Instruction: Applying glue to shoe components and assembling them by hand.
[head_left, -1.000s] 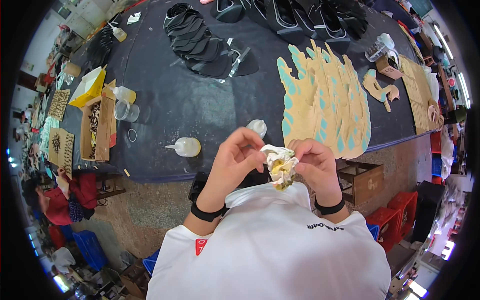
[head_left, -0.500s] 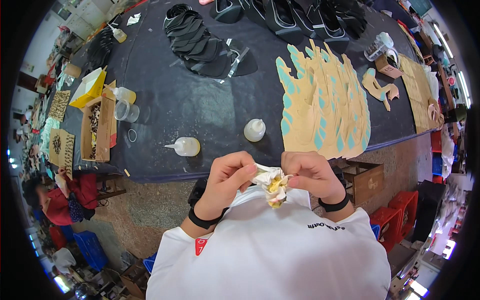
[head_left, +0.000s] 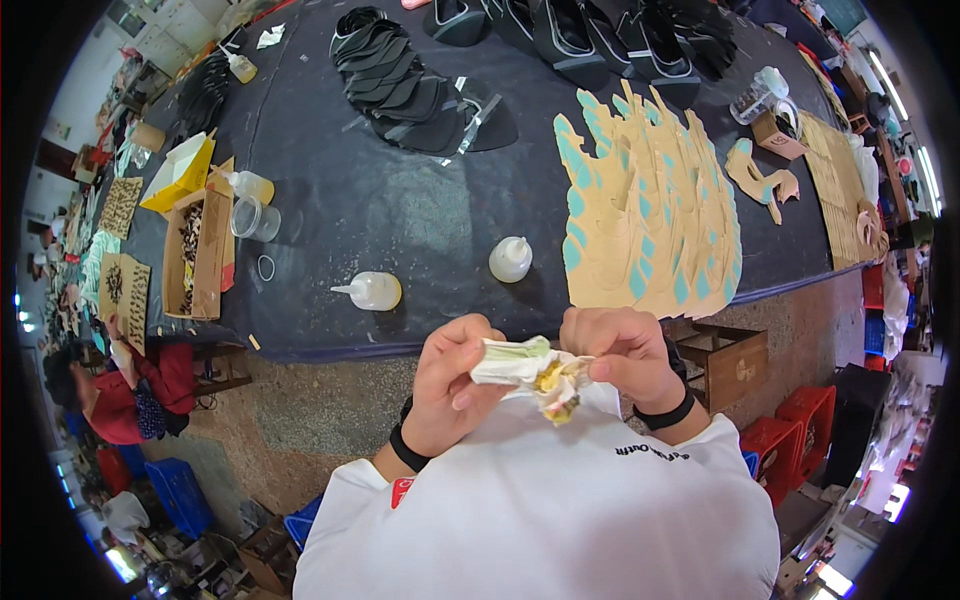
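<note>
Shirt up close: white shirt (head_left: 540,510), with the crumpled cloth (head_left: 515,368) held up just in front of it, short of the table edge
What's changed: half a second back the cloth was more of a bunched wad; now its left part is pulled out flatter and a pale green patch shows. Both bottles on the table sit where they were
Left hand: fingers (head_left: 447,365) curled in, left hand (head_left: 450,385) pinching the flatter white end of the cloth
Right hand: right hand (head_left: 630,358) mostly closed too, thumb and fingers gripping the other side, right by the yellow-stained crumpled bit that hangs down
Wrists: a black band on each
Bottles: one squeeze bottle (head_left: 376,291) with its nozzle aimed left, another squeeze bottle (head_left: 511,260) to its right, both near the table edge
Right of those: overlapping tan pieces (head_left: 650,220) with teal patches
Left side: open cardboard box (head_left: 211,265) of small bits, clear cup (head_left: 256,221) just beside it
Way back: fanned stack of black pieces (head_left: 395,85), black shoes (head_left: 570,60) to its right
</note>
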